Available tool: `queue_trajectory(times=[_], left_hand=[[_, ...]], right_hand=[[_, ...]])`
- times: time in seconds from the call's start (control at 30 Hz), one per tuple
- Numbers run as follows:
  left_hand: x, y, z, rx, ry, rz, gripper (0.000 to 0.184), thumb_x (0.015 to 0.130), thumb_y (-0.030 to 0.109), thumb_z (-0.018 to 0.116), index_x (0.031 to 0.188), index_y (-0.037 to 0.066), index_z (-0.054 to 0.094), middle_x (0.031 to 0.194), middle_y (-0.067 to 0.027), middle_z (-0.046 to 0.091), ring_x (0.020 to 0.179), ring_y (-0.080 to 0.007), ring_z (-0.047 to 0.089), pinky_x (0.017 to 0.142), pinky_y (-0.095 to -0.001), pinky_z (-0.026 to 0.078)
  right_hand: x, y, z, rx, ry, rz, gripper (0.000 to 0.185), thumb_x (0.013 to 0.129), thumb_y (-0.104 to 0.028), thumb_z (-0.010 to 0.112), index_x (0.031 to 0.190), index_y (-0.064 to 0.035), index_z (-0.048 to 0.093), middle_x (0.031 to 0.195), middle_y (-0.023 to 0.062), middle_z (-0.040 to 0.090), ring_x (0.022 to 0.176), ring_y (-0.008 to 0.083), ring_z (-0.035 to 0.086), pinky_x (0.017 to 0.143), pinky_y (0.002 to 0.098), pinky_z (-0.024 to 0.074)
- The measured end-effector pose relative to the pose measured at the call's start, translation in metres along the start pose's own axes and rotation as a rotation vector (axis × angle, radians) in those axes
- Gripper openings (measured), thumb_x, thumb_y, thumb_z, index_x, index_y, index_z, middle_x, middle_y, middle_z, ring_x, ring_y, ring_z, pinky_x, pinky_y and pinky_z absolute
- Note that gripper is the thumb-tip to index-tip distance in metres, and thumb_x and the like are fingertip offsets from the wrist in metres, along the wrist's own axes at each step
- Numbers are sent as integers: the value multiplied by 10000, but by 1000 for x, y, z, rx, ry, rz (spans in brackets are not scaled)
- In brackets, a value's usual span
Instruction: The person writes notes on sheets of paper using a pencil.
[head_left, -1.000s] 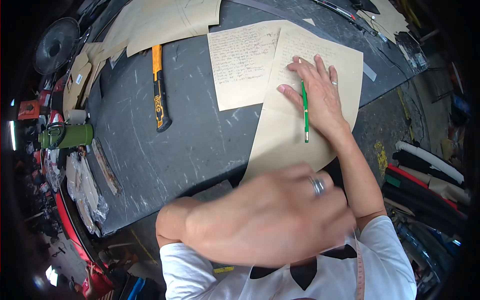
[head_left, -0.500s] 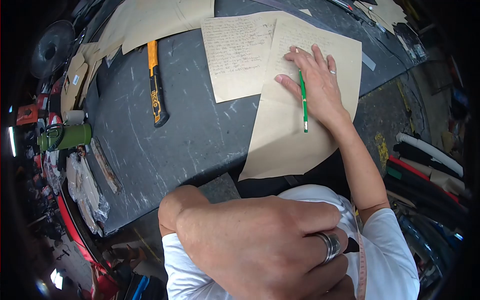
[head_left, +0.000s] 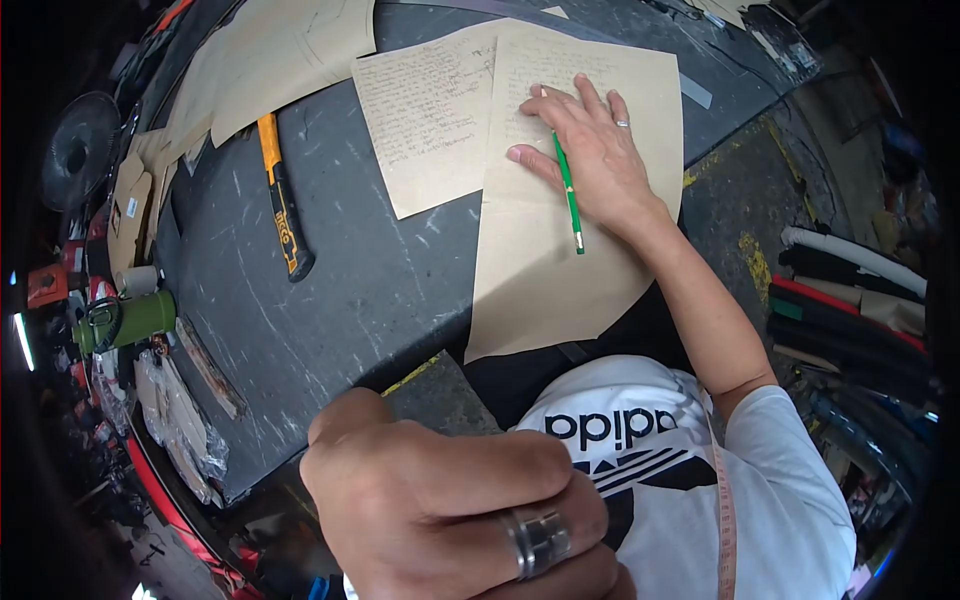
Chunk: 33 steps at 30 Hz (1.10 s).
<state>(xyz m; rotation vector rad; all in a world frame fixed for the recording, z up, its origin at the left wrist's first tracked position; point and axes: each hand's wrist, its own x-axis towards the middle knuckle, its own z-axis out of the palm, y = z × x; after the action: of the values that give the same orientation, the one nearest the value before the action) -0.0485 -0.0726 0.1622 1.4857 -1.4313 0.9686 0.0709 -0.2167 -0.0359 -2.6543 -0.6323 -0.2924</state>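
My right hand [head_left: 590,160] rests on a sheet of brown paper [head_left: 530,290] with faint handwriting at its top. A green pencil [head_left: 570,195] is held between its thumb and index finger, eraser end toward me; the other fingers are spread. Under this sheet's left side lies a second sheet covered in handwriting [head_left: 430,130]. Close to the camera, my left hand [head_left: 450,500] is curled into a fist with a wide ring on one finger. Its fingertips are turned away, so anything inside is hidden.
A yellow and black utility knife [head_left: 285,205] lies on the scratched dark tabletop [head_left: 340,290]. Large brown sheets [head_left: 290,60] cover the far left. Along the left edge are a green bottle [head_left: 130,320] and plastic-wrapped pieces [head_left: 180,410]. Fabric rolls [head_left: 850,300] stand at right.
The view has shifted, so table items appear further left. My left fist has moved left and lower in view, uncovering the shirt's lettering. My right hand stays on the paper with the pencil.
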Motion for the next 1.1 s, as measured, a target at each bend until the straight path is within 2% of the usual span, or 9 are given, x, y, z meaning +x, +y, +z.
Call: queue_trajectory(times=[0.13, 0.3, 0.4, 0.43, 0.53, 0.63, 0.7, 0.87, 1.1], left_hand=[[11, 8, -27, -106, -347, -226, 303, 450, 242, 296, 539, 79, 534, 545, 14, 380, 487, -136, 462, 444, -251, 336], [3, 10, -24, -121, -297, -222, 309, 435, 272, 336, 543, 76, 550, 544, 14, 381, 473, -139, 447, 445, -250, 355], [-11, 36, -46, -129, -420, -556, 182, 893, 219, 813, 804, 97, 712, 761, -45, 657, 754, -173, 690, 666, -316, 506], [-14, 32, -42, -131, -420, -554, 182, 893, 219, 813, 804, 97, 712, 761, -45, 657, 754, -173, 690, 666, -316, 506], [-26, -11, -26, 119, -662, -1143, 467, 943, 379, 809, 1132, -41, 728, 1025, -172, 770, 856, -350, 725, 830, -418, 573], [-126, -37, -14, 503, -695, -901, 553, 975, 306, 783, 1323, -99, 642, 1143, -282, 731, 1022, -459, 721, 923, -515, 580], [-152, -34, -10, 713, -652, -1200, 530, 1040, 358, 715, 1362, -61, 671, 1218, -283, 696, 1108, -444, 702, 1047, -499, 542], [-179, -40, -5, 944, -577, -1282, 479, 1061, 295, 676, 1394, -49, 663, 1282, -284, 669, 1147, -462, 685, 1072, -519, 522], [-182, -41, 4, 1026, -517, -1303, 479, 994, 253, 739, 1361, -48, 676, 1255, -233, 645, 1128, -444, 658, 956, -528, 548]], right_hand=[[0, 0, 1, 4, 8, -15, 595, 1011, -608, 664, 1411, -167, 652, 1612, 99, 571, 1604, 440, 336, 1318, 658, 179], [1, -2, -1, -15, -17, -39, 561, 1028, -597, 642, 1419, -195, 658, 1614, 92, 571, 1593, 473, 336, 1301, 693, 186], [2, -4, 3, -20, -15, -42, 534, 1037, -575, 636, 1423, -206, 664, 1607, 83, 576, 1580, 489, 345, 1289, 715, 184], [1, -5, 4, -14, -7, -41, 518, 1041, -557, 635, 1424, -209, 670, 1600, 77, 580, 1571, 497, 356, 1283, 727, 181], [0, -4, 2, -1, 8, -36, 501, 1047, -536, 634, 1425, -210, 677, 1595, 68, 585, 1562, 502, 366, 1278, 738, 177], [1, -3, 2, 18, 14, -44, 498, 1048, -528, 636, 1424, -205, 682, 1600, 61, 583, 1564, 496, 366, 1281, 736, 174], [-2, -2, 3, -17, 13, -36, 534, 1035, -584, 630, 1421, -218, 679, 1615, 54, 574, 1589, 474, 338, 1299, 712, 163], [-1, -4, 4, -39, 9, -28, 548, 1031, -611, 627, 1419, -228, 681, 1618, 48, 575, 1611, 452, 314, 1314, 692, 158], [-1, -3, 5, -14, 17, -31, 548, 1030, -610, 632, 1416, -224, 683, 1611, 46, 583, 1607, 461, 320, 1308, 699, 167]])
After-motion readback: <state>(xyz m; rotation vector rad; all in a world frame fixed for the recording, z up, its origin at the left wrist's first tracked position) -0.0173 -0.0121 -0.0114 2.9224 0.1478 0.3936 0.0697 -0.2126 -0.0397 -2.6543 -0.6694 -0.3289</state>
